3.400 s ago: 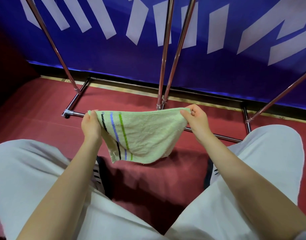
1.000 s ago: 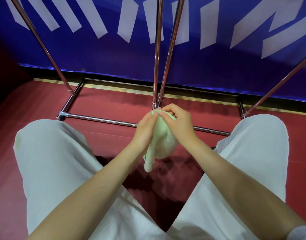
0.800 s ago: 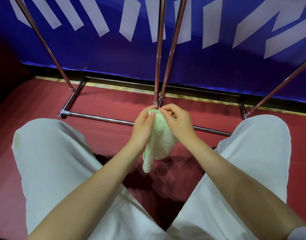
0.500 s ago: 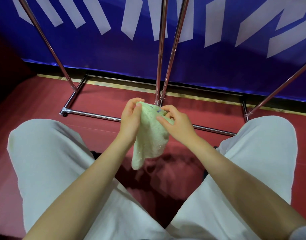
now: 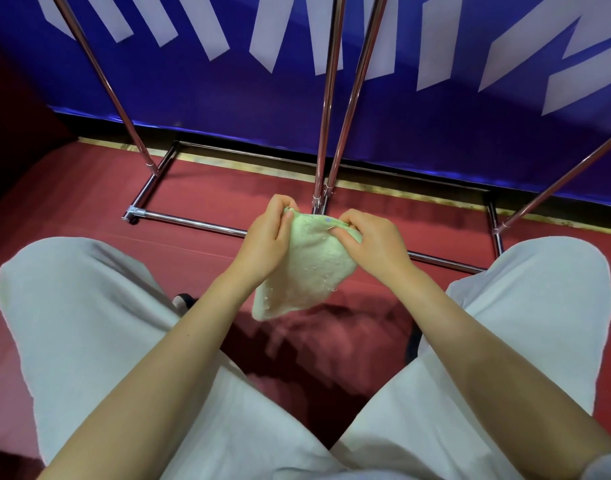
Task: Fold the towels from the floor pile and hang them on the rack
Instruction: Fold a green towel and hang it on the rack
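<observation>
A small pale green towel point(image 5: 305, 268), folded over, hangs in the air between my hands above the red floor. My left hand point(image 5: 266, 240) pinches its upper left corner. My right hand point(image 5: 373, 242) pinches the top edge at the right, where a bit of blue stripe shows. The towel's lower corner droops toward the floor. The chrome rack point(image 5: 326, 133) stands just behind my hands, its upright poles rising out of the top of the view. The hanging bar and the floor pile are not in view.
The rack's base tubes point(image 5: 189, 221) lie on the red floor in front of me. A slanted pole point(image 5: 103, 81) rises at the left and another point(image 5: 560, 181) at the right. A blue banner wall point(image 5: 435, 98) closes off the back. My knees in white trousers flank the hands.
The towel, first stretched open between both hands, was brought together and folded. In the last half second my hands have parted slightly, spreading the folded towel's top edge.
</observation>
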A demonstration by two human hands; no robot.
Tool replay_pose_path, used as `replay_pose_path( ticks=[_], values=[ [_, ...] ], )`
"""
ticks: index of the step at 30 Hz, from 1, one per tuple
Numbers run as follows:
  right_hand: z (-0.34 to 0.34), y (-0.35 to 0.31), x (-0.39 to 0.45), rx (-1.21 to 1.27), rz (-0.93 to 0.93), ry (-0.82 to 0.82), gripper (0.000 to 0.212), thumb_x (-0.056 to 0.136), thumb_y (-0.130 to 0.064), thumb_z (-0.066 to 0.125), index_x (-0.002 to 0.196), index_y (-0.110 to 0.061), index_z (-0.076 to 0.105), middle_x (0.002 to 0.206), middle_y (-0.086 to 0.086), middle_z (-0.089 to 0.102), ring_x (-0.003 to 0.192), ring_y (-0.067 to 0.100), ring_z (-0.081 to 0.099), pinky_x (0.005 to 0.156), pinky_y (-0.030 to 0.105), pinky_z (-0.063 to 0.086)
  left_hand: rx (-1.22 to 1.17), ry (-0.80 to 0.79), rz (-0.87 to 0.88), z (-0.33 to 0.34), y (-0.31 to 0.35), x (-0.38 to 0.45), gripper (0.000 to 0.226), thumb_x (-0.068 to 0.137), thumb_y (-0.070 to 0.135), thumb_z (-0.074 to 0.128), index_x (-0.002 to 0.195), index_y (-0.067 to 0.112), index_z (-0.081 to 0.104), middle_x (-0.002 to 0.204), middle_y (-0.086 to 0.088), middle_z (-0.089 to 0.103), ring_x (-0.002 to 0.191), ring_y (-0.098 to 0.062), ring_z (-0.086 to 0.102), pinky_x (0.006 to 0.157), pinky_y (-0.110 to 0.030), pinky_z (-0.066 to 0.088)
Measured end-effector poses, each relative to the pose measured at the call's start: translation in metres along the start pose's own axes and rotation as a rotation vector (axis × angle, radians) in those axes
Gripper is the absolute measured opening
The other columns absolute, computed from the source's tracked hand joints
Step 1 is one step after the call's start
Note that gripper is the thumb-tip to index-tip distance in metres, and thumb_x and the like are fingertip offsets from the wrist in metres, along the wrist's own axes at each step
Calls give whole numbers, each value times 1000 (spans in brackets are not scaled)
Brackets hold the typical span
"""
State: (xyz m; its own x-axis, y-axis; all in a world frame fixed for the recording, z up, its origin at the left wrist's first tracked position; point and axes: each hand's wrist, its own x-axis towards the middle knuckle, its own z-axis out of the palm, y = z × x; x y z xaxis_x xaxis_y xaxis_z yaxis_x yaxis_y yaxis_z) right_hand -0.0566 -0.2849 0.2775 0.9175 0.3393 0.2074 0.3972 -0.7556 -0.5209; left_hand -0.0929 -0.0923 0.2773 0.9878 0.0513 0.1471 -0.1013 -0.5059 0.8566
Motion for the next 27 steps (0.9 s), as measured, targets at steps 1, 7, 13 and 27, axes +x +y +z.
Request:
replay_pose_path(
  ticks=[1,7,13,27],
  values=[
    [0,0,0,-32,-12,3,19,90,-35,59,91,-17,64,81,-4,65,80,19,58,69,36,45,-4,-5,1,0,1,0,12,102,15,37,97,19,46,78,-16,55,66,-16,48,65,-33,38],
    [6,7,3,-140,-43,68,28,87,-38,51,84,-13,63,88,-1,52,95,21,45,83,32,35,-100,-59,4,-1,9,0,5,97,18,55,97,18,50,85,12,55,74,5,49,71,-13,39],
    [-1,4,4,238,141,-34,27,86,-41,65,76,-18,55,63,-9,52,61,7,46,60,27,35,-210,99,-29,-8,7,4,15,98,14,51,90,24,58,88,16,59,79,6,52,76,-10,40],
    [0,1,11,757,371,21,20,87,-18,66,74,-17,52,69,-2,50,62,6,45,56,20,35,-349,314,-174,-14,-1,12,20,99,20,48,90,30,63,90,16,63,83,4,57,75,-13,44]
  ],
)
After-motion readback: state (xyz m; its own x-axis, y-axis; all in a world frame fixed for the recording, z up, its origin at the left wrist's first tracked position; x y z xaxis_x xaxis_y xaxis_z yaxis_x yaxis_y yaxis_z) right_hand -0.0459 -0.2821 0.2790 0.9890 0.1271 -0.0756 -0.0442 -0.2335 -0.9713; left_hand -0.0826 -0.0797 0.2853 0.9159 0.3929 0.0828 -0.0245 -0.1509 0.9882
